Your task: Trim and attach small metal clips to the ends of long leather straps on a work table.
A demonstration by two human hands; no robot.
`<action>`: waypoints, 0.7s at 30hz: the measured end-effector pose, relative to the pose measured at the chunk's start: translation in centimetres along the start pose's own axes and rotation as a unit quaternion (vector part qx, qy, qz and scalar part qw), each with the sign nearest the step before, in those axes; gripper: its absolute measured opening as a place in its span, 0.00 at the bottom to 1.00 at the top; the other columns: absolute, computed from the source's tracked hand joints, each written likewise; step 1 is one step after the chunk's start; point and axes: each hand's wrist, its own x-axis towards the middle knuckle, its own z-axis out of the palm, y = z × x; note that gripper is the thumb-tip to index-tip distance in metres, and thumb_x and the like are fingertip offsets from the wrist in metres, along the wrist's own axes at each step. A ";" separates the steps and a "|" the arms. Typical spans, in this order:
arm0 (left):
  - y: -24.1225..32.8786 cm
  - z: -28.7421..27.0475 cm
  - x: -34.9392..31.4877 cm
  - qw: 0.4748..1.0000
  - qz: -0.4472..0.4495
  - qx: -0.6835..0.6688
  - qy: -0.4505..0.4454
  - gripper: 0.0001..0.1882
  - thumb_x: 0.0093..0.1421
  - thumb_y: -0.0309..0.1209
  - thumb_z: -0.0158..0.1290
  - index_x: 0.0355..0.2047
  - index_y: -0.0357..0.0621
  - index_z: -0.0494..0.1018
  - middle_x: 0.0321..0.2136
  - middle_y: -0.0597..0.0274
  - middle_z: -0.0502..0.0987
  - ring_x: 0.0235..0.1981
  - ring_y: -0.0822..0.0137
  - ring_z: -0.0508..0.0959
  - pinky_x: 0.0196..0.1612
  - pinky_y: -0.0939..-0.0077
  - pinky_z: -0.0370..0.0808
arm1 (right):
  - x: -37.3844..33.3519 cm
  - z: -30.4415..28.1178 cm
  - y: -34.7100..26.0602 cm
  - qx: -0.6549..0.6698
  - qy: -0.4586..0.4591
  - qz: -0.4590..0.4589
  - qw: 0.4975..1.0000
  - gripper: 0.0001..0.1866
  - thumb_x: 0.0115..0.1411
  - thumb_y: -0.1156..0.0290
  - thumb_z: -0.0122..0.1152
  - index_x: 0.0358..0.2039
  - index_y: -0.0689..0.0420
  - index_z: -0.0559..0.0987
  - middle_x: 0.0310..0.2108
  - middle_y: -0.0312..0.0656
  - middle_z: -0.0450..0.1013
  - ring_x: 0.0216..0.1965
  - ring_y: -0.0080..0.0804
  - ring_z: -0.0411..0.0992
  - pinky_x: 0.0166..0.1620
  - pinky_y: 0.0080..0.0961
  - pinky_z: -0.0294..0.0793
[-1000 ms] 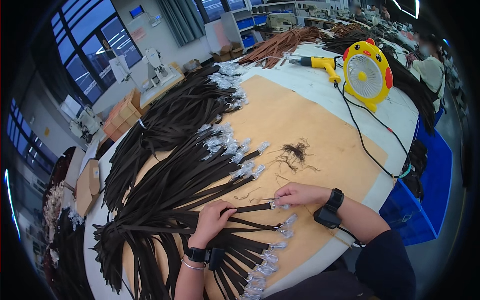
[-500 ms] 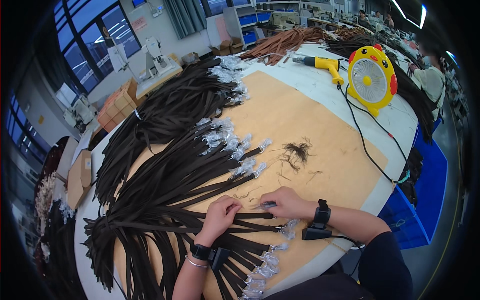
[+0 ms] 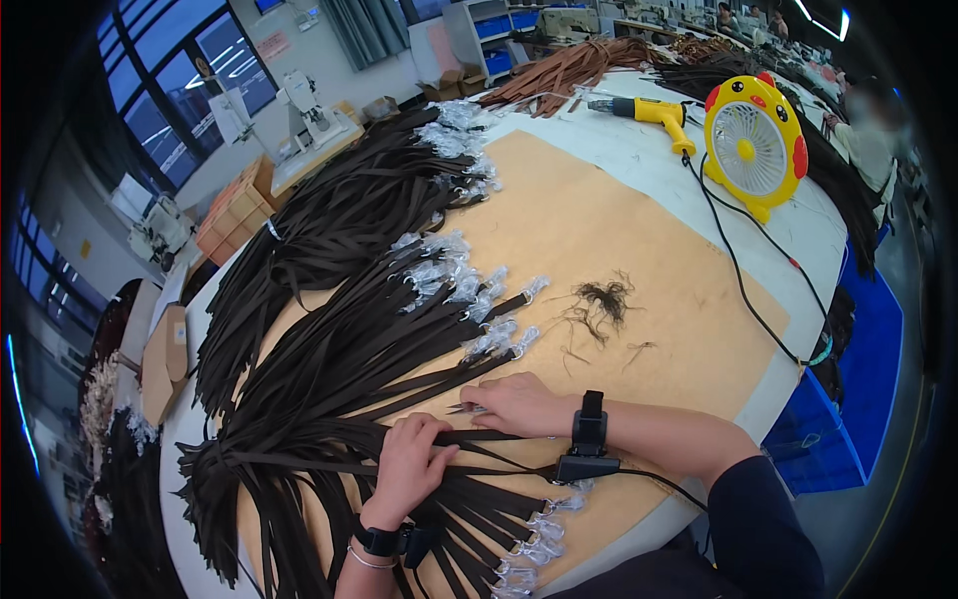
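Near the front middle of the table, my left hand [image 3: 409, 461] is closed on a black strap [image 3: 479, 436], thumb and fingers together at its edge. Just right of it, my right hand [image 3: 519, 404] holds small thread snips [image 3: 467, 408], their pointed metal tips toward the left hand; the rest is hidden in the fingers. Many flat black straps [image 3: 329, 349] fan out from a gathered bundle at the left. Their right ends carry metal hooks in clear plastic wrap [image 3: 539, 544]. Both wrists wear black bands with small devices.
A tangle of dark thread scraps [image 3: 604, 299] lies on the brown paper sheet [image 3: 659, 240]. Behind stand a yellow heat gun [image 3: 654, 115] and a yellow animal-shaped fan [image 3: 748, 145] with trailing cables. Brown straps [image 3: 569, 75] lie at the far edge; a blue bin [image 3: 848, 409] stands right.
My right hand has moved left with the snips, close to my left hand. My left hand has shifted slightly left and down, onto the strap. The view has turned a little.
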 end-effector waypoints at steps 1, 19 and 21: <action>0.4 -0.3 -0.4 1.000 -0.001 -0.002 -0.003 0.17 0.57 0.34 0.62 0.45 0.45 0.76 0.42 0.54 0.74 0.46 0.52 0.73 0.52 0.61 0.70 | -0.4 -0.4 0.4 0.002 -0.002 0.003 1.000 0.12 0.61 0.66 0.59 0.45 0.51 0.75 0.36 0.46 0.79 0.37 0.49 0.78 0.37 0.45 0.75; 5.2 -2.4 -7.4 0.958 0.165 0.184 -0.144 0.37 0.49 0.22 0.53 0.63 0.38 0.62 0.45 0.53 0.70 0.51 0.55 0.71 0.63 0.60 0.64 | -9.8 -6.4 7.0 -0.015 0.184 0.172 0.968 0.09 0.59 0.68 0.61 0.41 0.51 0.79 0.26 0.46 0.78 0.29 0.47 0.77 0.33 0.39 0.75; 5.2 -1.4 -8.7 0.958 0.171 0.179 -0.148 0.27 0.53 0.23 0.48 0.56 0.39 0.67 0.41 0.56 0.70 0.46 0.58 0.72 0.58 0.65 0.67 | -10.9 -6.3 7.6 -0.041 0.210 0.164 0.963 0.09 0.58 0.71 0.61 0.40 0.51 0.80 0.25 0.47 0.77 0.27 0.46 0.77 0.31 0.35 0.74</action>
